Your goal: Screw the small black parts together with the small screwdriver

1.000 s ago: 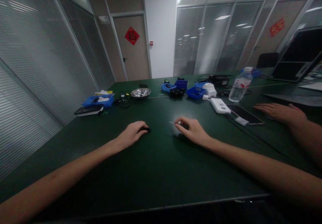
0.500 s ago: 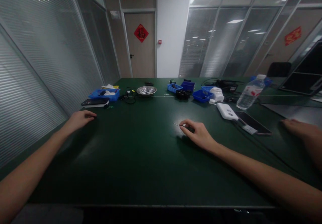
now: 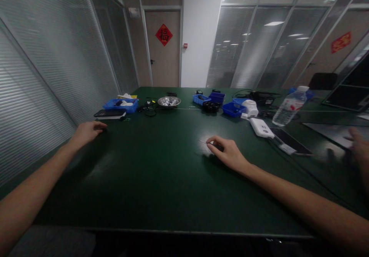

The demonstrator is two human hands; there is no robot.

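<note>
I have the right hand [image 3: 226,153] near the middle of the green surface [image 3: 161,180], its fingers drawn in to a narrow pinch. Between thumb and forefinger they hold a thin tool [image 3: 203,142], whose slim metal shaft sticks out toward the left; the dark part behind it is mostly covered by the hand. Whether the shaft's tip touches the surface or sits just above it, I cannot tell from this view.

The left hand [image 3: 86,134] I see well apart from the right, out at the left side. Its fingers are bent and close together, turned inward, with a dark patch beneath them. I can't make out whether they grip something or how wide the gap to the thumb is. Nearest to that hand, just beyond it, lies a flat black-topped item [image 3: 109,113] with a pale edge, and behind that a blue tray [image 3: 131,108] with white and dark pieces in it.

Farther back I see a shiny metal bowl [image 3: 169,107] and, right of it, a black bundle [image 3: 211,107]. To the right of the tool lie a white device [image 3: 261,127] with a cable and a dark flat slab [image 3: 294,142]. At the right edge, another person's hand [image 3: 361,145] shows, blurred.
</note>
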